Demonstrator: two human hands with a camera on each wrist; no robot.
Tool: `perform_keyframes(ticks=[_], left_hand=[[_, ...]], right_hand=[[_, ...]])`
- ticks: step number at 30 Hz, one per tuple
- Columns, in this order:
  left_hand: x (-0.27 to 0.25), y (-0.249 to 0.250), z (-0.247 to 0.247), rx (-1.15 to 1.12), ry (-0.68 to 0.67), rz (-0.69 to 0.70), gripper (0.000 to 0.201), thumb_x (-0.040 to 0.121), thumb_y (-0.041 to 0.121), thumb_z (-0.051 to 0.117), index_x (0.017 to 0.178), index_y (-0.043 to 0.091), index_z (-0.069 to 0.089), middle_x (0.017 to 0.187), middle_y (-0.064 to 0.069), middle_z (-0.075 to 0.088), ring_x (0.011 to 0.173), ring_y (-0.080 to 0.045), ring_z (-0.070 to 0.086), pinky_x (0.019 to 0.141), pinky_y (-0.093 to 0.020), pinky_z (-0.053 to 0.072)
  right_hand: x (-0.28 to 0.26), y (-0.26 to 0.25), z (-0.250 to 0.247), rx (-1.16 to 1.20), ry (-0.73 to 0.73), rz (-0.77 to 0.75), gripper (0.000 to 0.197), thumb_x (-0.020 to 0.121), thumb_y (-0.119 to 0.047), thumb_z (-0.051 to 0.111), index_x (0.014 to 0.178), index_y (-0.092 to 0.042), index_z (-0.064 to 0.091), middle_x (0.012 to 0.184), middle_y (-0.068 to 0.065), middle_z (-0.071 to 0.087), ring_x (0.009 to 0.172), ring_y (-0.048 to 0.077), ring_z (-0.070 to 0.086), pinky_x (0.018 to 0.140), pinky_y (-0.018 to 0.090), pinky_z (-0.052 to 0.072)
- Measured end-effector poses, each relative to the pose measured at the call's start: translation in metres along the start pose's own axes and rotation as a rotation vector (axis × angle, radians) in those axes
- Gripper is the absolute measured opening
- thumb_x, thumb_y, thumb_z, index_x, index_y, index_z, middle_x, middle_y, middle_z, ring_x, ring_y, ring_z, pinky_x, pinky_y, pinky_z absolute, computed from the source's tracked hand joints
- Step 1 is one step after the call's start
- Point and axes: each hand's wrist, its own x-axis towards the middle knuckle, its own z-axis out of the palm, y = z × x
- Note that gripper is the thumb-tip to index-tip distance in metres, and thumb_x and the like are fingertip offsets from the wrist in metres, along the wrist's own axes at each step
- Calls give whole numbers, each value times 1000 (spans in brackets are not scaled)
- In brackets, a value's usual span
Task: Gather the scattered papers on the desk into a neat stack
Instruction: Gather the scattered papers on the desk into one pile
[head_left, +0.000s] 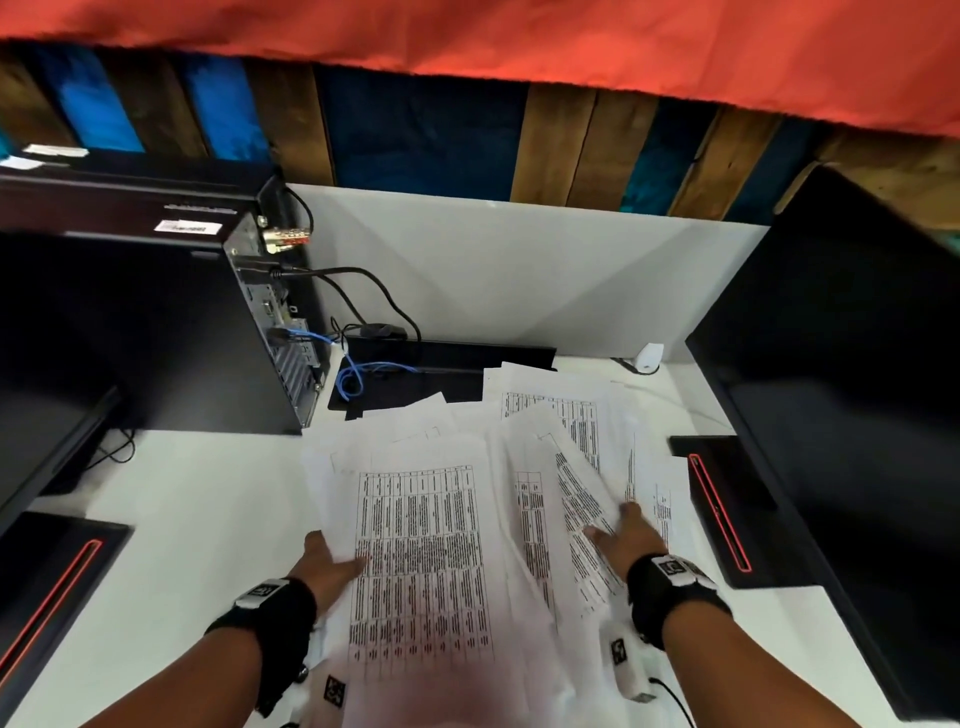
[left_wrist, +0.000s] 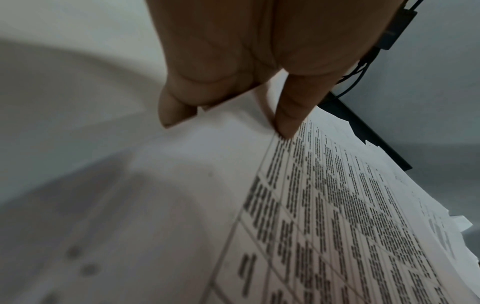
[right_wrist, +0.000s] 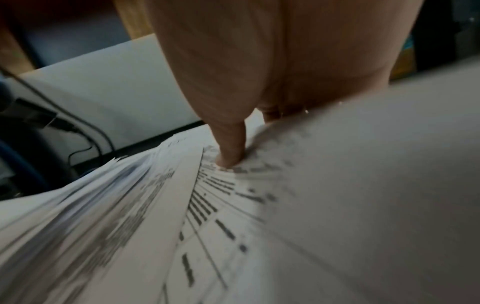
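Observation:
Several printed sheets with tables, the papers (head_left: 426, 545), lie fanned and overlapping on the white desk (head_left: 197, 499) in the head view. My left hand (head_left: 337, 558) holds the pile's left edge, thumb (left_wrist: 288, 123) on top of a printed sheet (left_wrist: 337, 205) and the other fingers mostly hidden beneath it. My right hand (head_left: 618, 527) holds the right side of the pile. Its thumb (right_wrist: 228, 156) presses on a printed sheet (right_wrist: 207, 205), and paper bulges over the other fingers. Sheets farther back (head_left: 550, 405) spread loosely toward the partition.
A black computer tower (head_left: 156, 322) with cables (head_left: 353, 374) stands at back left. Dark monitors flank the desk, left (head_left: 41, 389) and right (head_left: 857, 389), with red-striped bases (head_left: 722, 514). A black pad (head_left: 441, 374) and a white partition (head_left: 519, 270) lie behind the papers.

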Motion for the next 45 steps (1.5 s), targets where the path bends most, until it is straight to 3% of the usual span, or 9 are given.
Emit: perform_keyframes(ticks=[4, 10, 15, 20, 26, 32, 36, 39, 45], left_hand=[[5, 0, 0, 38, 42, -6, 67, 85, 25, 66, 133, -1, 26, 131, -25, 47, 118, -38, 49, 103, -46, 41], [0, 4, 5, 167, 98, -36, 60, 93, 31, 50, 135, -3, 26, 133, -26, 46, 116, -38, 51, 95, -40, 44], [1, 5, 5, 168, 107, -43, 54, 94, 30, 47, 132, -4, 29, 130, -28, 48, 113, -39, 52, 84, -36, 42], [0, 7, 6, 150, 118, -51, 52, 94, 26, 49, 131, -6, 29, 132, -31, 45, 118, -42, 49, 98, -44, 42], [-5, 11, 7, 136, 135, -50, 49, 94, 22, 50, 128, -8, 31, 129, -31, 46, 117, -40, 49, 96, -41, 41], [-6, 12, 5, 124, 123, -52, 54, 93, 22, 52, 132, -7, 29, 131, -31, 45, 119, -41, 48, 97, -42, 41], [-6, 11, 3, 121, 107, -53, 55, 92, 24, 54, 131, -6, 29, 132, -32, 45, 120, -42, 47, 99, -45, 42], [-8, 12, 3, 133, 109, -50, 52, 93, 25, 52, 129, -6, 30, 129, -31, 46, 117, -41, 48, 95, -43, 43], [-10, 14, 4, 146, 106, -35, 50, 94, 25, 50, 128, -5, 30, 129, -29, 46, 117, -40, 49, 95, -41, 42]], right_hand=[[-2, 1, 4, 63, -100, 3, 38, 98, -30, 43, 125, -4, 50, 117, 18, 62, 104, 31, 58, 87, 31, 43], [3, 13, 2, -149, -40, 233, 30, 87, -24, 50, 104, -7, 67, 114, 13, 66, 107, 30, 61, 91, 33, 47], [-8, 15, 14, -57, -115, 137, 25, 78, -29, 67, 91, -7, 66, 107, 13, 65, 84, 22, 60, 81, 28, 50], [-1, 7, 3, 99, 169, 134, 78, 68, -36, 80, 133, -9, 43, 133, 16, 47, 125, 34, 44, 100, 41, 40], [-1, -11, 5, 505, 59, 162, 76, 74, 0, 74, 139, 1, 34, 127, 21, 56, 94, 28, 56, 82, 30, 46], [-6, -14, 13, 587, -8, 132, 24, 71, -10, 78, 93, -5, 70, 88, 12, 71, 77, 26, 64, 72, 31, 50], [-11, -18, 14, 590, 109, 45, 13, 76, -9, 74, 75, -15, 62, 71, 3, 64, 72, 25, 60, 66, 25, 44], [-14, -14, 11, 521, 254, 125, 12, 82, -11, 66, 93, -6, 67, 89, 14, 69, 73, 27, 59, 65, 26, 47], [-17, 12, -2, 124, 237, 323, 55, 83, -41, 60, 136, -26, 50, 146, 11, 35, 131, 35, 34, 107, 49, 34]])
